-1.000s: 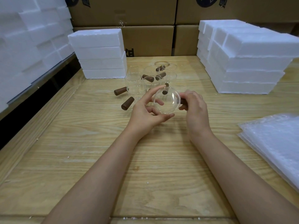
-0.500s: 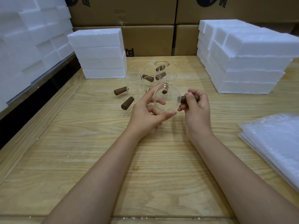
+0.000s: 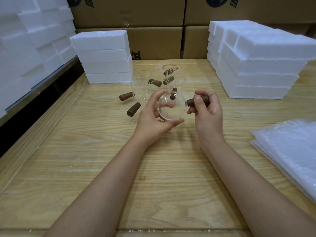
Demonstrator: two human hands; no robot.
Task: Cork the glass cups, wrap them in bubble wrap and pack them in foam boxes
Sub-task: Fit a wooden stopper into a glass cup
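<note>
My left hand holds a clear glass cup tipped on its side above the wooden table, its round base facing me. My right hand grips a brown cork just right of the cup, the cork's end close to the glass. Several more glass cups stand in a cluster behind, with corks among them. Two loose corks, one farther back and one nearer, lie on the table to the left.
A stack of foam boxes stands at the back left, a larger foam stack at the back right. More foam lines the left side. Bubble wrap sheets lie at the right edge. Cardboard cartons form the back wall.
My right hand has drawn back to the right and turned, so the brown cork now shows beside the cup. The left hand has tilted the cup slightly.
</note>
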